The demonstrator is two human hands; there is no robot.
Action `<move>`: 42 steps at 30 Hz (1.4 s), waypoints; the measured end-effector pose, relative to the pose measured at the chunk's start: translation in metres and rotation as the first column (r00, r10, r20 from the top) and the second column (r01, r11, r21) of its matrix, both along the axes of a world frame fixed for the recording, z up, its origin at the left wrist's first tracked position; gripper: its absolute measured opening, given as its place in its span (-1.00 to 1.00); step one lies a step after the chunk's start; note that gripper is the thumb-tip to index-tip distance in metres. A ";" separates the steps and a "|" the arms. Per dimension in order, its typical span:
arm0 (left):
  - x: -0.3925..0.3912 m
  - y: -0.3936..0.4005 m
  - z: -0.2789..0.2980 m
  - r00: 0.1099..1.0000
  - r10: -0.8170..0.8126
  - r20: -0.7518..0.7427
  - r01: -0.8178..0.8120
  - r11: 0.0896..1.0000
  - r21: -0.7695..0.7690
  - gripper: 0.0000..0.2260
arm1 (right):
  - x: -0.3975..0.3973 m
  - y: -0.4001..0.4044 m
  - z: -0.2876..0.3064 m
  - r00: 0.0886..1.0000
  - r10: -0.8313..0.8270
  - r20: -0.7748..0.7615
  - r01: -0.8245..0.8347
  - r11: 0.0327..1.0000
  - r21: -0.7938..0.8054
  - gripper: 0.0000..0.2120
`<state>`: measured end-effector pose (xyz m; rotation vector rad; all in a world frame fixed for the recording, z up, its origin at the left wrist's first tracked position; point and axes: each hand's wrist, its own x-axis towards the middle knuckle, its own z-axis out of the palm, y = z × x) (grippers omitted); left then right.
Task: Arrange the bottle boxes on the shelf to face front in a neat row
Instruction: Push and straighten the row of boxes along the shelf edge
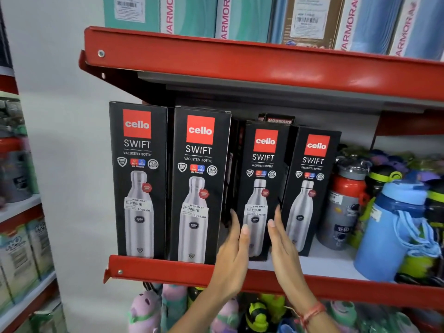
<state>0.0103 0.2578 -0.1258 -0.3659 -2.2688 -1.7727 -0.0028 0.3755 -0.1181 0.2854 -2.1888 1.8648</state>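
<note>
Here: four black bottle boxes (199,183) upright on red-edged shelf (163,266), fronts facing out. Left hand (231,255) and right hand (283,248) flat, fingers straight, flanking third box (263,164); grip unclear. Blue bottle (389,231) far right.

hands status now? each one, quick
Left hand: open, fingers flat at the third box, holding nothing.
Right hand: open beside that box, holding nothing.

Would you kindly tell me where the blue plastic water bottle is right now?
In the head view, the blue plastic water bottle stands at the right end of the red-edged middle shelf, in front of a red-and-grey bottle.
</note>
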 end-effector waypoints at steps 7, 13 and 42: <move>0.034 -0.013 0.000 0.997 0.070 -0.042 -0.073 0.995 -0.069 -0.46 | 0.036 -0.005 -0.001 0.995 -0.081 -0.054 0.085 0.994 0.066 -0.54; 0.049 -0.019 0.009 0.998 0.035 -0.044 -0.038 0.996 -0.081 -0.52 | 0.056 -0.010 0.007 0.988 -0.142 -0.058 0.150 0.970 0.191 -0.46; -0.009 0.116 0.010 1.000 0.025 0.004 -0.025 0.995 0.101 -0.24 | -0.021 0.079 0.006 0.962 -0.213 -0.172 0.208 0.977 -0.047 -0.35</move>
